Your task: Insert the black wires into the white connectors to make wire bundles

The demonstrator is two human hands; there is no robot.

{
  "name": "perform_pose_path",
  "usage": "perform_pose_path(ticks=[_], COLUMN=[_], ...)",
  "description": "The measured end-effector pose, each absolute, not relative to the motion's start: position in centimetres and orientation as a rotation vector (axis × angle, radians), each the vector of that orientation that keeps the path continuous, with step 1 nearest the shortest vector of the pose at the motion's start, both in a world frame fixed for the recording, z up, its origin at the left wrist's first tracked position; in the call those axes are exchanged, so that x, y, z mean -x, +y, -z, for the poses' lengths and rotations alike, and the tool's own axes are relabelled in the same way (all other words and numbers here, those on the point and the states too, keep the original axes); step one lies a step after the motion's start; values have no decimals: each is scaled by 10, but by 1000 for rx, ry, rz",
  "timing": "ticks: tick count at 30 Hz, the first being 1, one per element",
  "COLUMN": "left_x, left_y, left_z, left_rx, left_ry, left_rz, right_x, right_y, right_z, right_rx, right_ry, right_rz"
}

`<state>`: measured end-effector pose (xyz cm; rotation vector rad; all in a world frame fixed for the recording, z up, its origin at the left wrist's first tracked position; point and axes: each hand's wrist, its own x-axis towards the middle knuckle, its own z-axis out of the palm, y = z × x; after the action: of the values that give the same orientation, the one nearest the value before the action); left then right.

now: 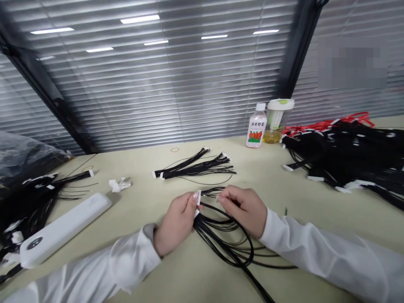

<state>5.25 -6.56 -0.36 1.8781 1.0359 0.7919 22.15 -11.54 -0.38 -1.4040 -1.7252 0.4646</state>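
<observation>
My left hand (176, 221) is closed on a bundle of black cables (233, 259), near a white connector or band (198, 198) at its thumb tip. The cables loop to the right and run down past the bottom edge. To the right, my right hand (248, 210) pinches at thin black wires (213, 191) that stretch between both hands; its fingertips partly hide them. Beyond the hands, two tied bundles of black wires (194, 168) lie on the table, with white bands at their left ends and loose wire ends to the right.
A large pile of black cables (344, 151) with red ones (328, 123) covers the right side. A labelled bottle (256, 126) and a lidded cup (277, 120) stand at the back. At left are a white oblong device (66, 229), crumpled white paper (120, 184) and more black cables (30, 202).
</observation>
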Motion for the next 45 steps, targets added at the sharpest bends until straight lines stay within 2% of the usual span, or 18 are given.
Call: perform_pose_path(ticks=[14,30,40,45], left_x=[-53,-53,-54,-55], left_y=[-68,-68,-67,-64], left_z=[3,-1,-2,0], left_rx=[-1847,-1884,-1917,-1870], left_ry=[1018,1022,1028,1084], left_rz=[-726,-626,-636,-733], right_x=[-220,-225,-225,-226], right_y=[-115,-114,-113,-118], right_z=[6,11,16,-6], right_rx=[1398,1157,1259,1319], right_ry=[-1783,-2008,-2039,-2083], right_rz=[-404,-94,-137,102])
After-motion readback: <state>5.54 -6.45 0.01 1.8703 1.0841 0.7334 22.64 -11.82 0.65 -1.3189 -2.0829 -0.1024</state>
